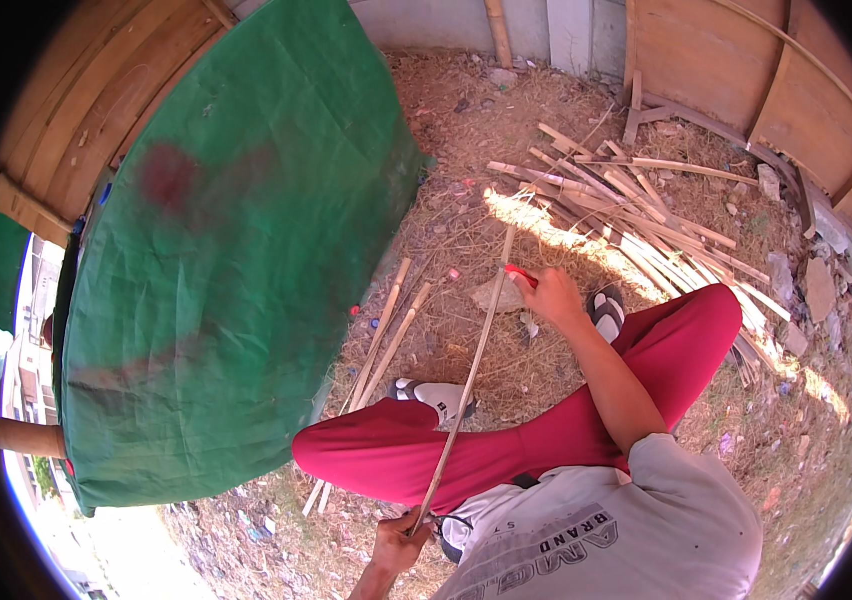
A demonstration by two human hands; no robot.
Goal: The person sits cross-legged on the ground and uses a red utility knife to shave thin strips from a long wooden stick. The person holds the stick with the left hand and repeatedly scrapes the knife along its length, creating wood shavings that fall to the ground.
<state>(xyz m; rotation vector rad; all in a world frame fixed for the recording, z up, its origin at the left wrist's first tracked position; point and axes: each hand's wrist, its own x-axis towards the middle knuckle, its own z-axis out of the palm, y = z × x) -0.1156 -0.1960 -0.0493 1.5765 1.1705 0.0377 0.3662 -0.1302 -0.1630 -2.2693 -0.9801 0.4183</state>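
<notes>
Reader: Where does the split-bamboo strip (486,325) lie?

Author: It runs aslant before the seated person, across the crimson trousers (516,452), its far part above the strawy ground.

Reader: And the hands?

Author: They are well apart. The left hand (401,545) is closed around the near end, beside the waist; the right hand (552,298) grips a red-handled tool (521,275) against or just beside the far part. Whether its edge touches the strip cannot be told, the working end being too small to make out.

Reader: Which step does this illustrate?

Author: Probably the trimming or paring of a single strip, with one hand steadying and the other working the tool.

Reader: What does the next move call for?

Author: In our judgement, a firm left-hand hold and a shallow, even tool angle along the strip, clear of the legs.

Reader: What surrounds the work?

Author: A pile of bamboo strips (636,215) to the right, a few loose strips (384,330) to the left, and beyond these a green tarpaulin (236,250).
</notes>
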